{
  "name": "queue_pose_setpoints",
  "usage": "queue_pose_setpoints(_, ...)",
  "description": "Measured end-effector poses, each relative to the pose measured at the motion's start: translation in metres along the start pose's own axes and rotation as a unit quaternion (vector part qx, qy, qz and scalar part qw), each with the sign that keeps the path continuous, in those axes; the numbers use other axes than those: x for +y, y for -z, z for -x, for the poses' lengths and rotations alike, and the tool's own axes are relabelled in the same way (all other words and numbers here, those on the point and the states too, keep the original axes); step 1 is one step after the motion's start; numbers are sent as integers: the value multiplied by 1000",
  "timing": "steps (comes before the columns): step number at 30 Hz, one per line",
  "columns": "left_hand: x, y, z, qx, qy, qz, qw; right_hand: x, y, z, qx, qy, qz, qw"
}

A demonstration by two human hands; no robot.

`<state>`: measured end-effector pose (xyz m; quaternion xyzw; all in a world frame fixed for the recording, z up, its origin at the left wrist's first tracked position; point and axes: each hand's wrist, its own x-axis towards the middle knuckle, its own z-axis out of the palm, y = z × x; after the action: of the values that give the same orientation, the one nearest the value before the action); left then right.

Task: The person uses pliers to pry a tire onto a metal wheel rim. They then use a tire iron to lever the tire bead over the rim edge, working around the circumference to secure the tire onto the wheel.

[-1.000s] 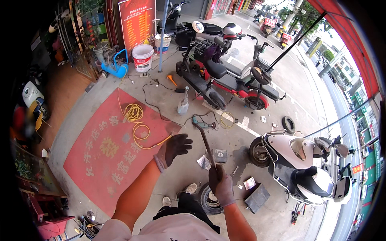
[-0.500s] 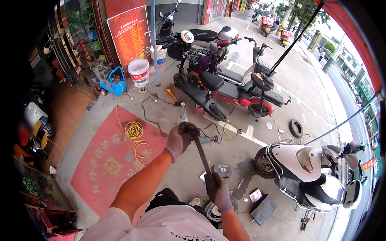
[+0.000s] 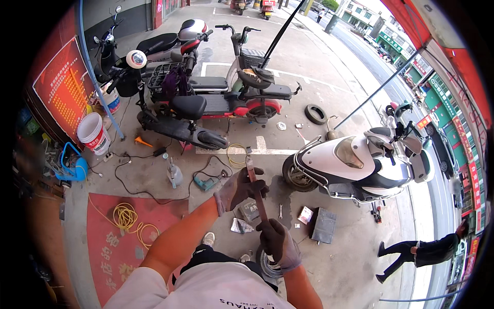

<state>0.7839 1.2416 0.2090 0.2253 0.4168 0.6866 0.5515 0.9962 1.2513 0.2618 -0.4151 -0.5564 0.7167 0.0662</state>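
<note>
A white scooter (image 3: 329, 157) stands at right; 1 black box (image 3: 324, 225) and 1 wrench (image 3: 280, 210) lie nearer. The right hand (image 3: 281, 243) partly hides a wheel (image 3: 268, 265) while clenched round a flat metal bar's (image 3: 261, 205) lower end; the left hand (image 3: 239, 190) curls loosely about its upper part.

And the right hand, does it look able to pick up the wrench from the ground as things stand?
Probably not at once: the right hand is closed around the lower part of the metal bar. The wrench lies uncovered on the ground, so a free, lowered hand could likely reach it.
</note>
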Motion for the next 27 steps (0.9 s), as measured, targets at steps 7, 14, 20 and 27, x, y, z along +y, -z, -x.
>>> queue_pose_setpoints(7, -3, 9, -52, 55, -77, -249, 964, 5, -12, 5, 29, 4, -47, 998)
queue_pose_setpoints(14, 27, 48, -122, 195, -141, -82, 967, 32, 10, 22, 94, 156, 128, 975)
queue_pose_setpoints(20, 47, 3, -85, -24, 12, 114, 993, 31, 46, 47, 107, 192, 205, 954)
queue_pose_setpoints(27, 24, -79, -39, -78, 88, 164, 980, 12, 52, 31, -8, 75, 17, 997)
